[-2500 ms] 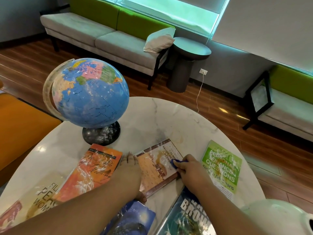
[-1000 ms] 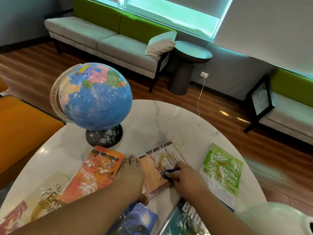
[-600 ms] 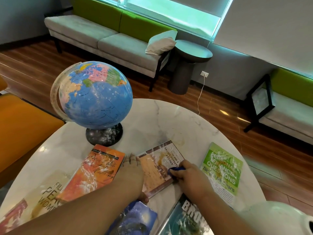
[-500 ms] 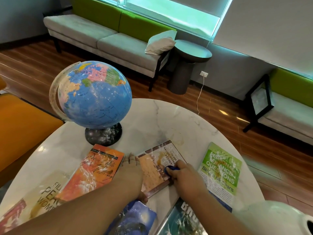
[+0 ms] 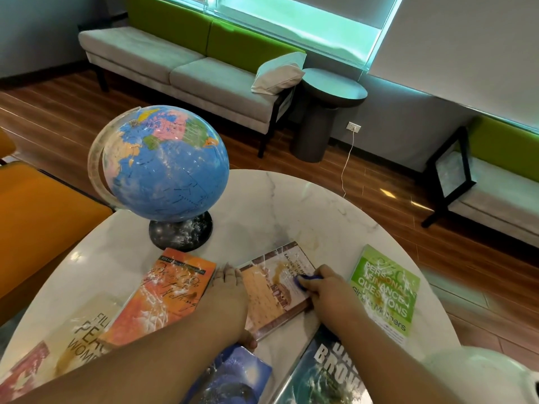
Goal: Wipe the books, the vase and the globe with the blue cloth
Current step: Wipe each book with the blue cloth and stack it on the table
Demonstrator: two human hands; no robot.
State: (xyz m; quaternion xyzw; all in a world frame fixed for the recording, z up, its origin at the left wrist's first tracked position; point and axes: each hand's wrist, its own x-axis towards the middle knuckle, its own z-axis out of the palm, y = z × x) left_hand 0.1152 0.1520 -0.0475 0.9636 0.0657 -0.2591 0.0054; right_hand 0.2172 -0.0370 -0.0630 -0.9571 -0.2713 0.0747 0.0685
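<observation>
at surface's (image 5: 262, 199) near edge, wiping middle book (image 5: 271, 298), pinching blue cloth (image 5: 306, 279) in right fingers (image 5: 323, 272), steadying with flat left fingers (image 5: 226, 276); globe (image 5: 166, 167), vase (image 5: 481, 374) to go.

Dark round side table (image 5: 334, 88) stands at the wall. White cushion (image 5: 278, 72) on grey-green sofa (image 5: 175, 65) immediately left; socket (image 5: 354, 128) right.

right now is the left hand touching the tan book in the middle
Touching. The head view shows the left hand lying flat across the left edge of the tan book, no gap between them, thumb at the book's near edge.
</observation>
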